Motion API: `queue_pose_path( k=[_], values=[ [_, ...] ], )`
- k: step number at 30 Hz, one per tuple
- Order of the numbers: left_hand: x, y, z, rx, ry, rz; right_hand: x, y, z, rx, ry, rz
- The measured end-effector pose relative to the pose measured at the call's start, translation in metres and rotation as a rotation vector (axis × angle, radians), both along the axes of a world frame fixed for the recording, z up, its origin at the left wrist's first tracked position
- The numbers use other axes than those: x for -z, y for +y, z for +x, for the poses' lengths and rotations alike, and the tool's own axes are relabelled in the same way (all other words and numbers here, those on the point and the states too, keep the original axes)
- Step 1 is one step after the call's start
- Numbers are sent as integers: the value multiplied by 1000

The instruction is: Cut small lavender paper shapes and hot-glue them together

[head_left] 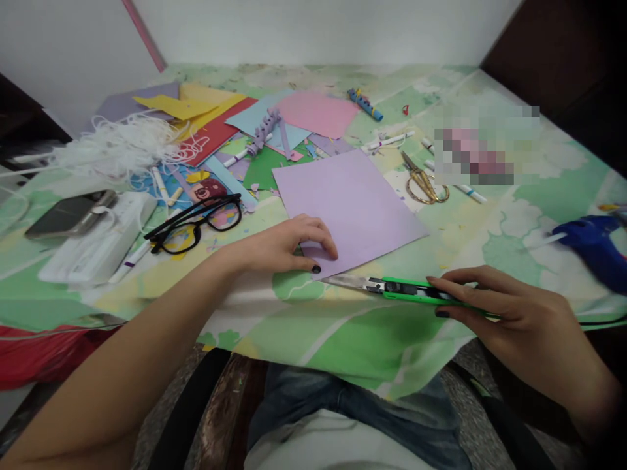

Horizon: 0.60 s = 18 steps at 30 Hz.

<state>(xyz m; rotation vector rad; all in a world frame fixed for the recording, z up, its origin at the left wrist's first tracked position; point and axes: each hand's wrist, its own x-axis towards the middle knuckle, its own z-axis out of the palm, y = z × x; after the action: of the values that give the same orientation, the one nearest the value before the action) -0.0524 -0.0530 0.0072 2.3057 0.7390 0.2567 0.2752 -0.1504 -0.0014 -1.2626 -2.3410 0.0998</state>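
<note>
A square sheet of lilac paper [362, 202] lies at the middle of the table, one corner toward me. My left hand [294, 245] rests on its near left edge, fingers curved and apart, thumb by the near corner. My right hand [509, 313] is closed around a green utility knife [416, 290]. The knife's long blade [343, 282] is extended and points left, its tip close to the paper's near corner and my left thumb. Whether the blade touches the paper I cannot tell.
Black glasses [196, 222], a white power strip [100, 238], a phone [71, 214] and tangled white string [122, 147] lie left. Beyond are coloured papers [318, 112] and a purple paper roll [264, 132]. Gold scissors [425, 183], markers [470, 193] and a blue glue gun [595, 245] are right.
</note>
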Motion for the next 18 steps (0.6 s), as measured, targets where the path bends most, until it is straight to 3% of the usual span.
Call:
queue_pose_path(
  k=[18],
  values=[
    [-1,-1,-1,-16,-10,-22,6,-28,1,67,2,-91]
  ],
)
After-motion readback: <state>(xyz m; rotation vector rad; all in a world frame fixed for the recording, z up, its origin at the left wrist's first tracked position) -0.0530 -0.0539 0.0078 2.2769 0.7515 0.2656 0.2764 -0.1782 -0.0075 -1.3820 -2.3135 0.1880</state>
